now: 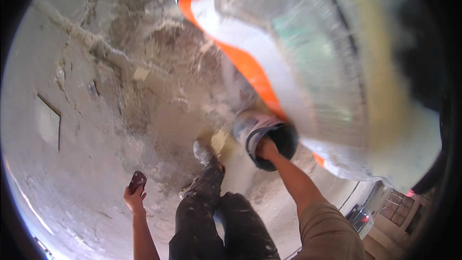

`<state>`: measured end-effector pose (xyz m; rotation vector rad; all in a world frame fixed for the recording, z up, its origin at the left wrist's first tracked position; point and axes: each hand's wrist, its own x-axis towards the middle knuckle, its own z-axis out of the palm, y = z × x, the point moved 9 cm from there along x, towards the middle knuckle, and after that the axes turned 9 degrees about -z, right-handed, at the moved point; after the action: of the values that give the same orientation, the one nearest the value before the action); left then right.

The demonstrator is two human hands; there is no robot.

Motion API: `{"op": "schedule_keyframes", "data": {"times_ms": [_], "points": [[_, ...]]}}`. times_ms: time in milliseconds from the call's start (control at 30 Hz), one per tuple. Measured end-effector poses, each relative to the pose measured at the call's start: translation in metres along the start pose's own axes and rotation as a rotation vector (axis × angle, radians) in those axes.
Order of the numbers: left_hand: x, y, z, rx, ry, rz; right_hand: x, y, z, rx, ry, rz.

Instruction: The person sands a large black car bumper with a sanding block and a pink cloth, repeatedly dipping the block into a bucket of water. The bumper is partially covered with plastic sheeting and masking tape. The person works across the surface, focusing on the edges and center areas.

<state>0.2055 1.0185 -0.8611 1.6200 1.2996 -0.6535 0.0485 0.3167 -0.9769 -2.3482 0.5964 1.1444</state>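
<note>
My left hand (134, 200) is closed around a dark reddish object (138, 182), flat and rounded, with pale spots; its exact kind is unclear. My right hand (266, 148) reaches into the mouth of a dark-lined bucket (249, 126), whose outside is smeared pale. The bucket is tilted, its opening towards me. The fingers are hidden inside, so whether they grip anything does not show. Right beside the bucket rises a large blurred surface wrapped in clear plastic (317, 65), with an orange and white strip (249, 68) along its edge.
Rough, dusty concrete floor (108, 133) spreads below, with crumbled debris (202, 57) and a pale ridge (83, 36). A yellowish flat piece (219, 141) lies by my shoe (204, 151). A car (361, 220) and a brick-patterned panel (397, 207) stand farther off at lower right.
</note>
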Motion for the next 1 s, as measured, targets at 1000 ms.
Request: {"op": "schedule_keyframes", "data": {"times_ms": [1000], "points": [[-0.573,0.594,0.408,-0.336,-0.873,1.146,-0.498,-0.5,-0.931,-0.997,1.301,-0.664]]}}
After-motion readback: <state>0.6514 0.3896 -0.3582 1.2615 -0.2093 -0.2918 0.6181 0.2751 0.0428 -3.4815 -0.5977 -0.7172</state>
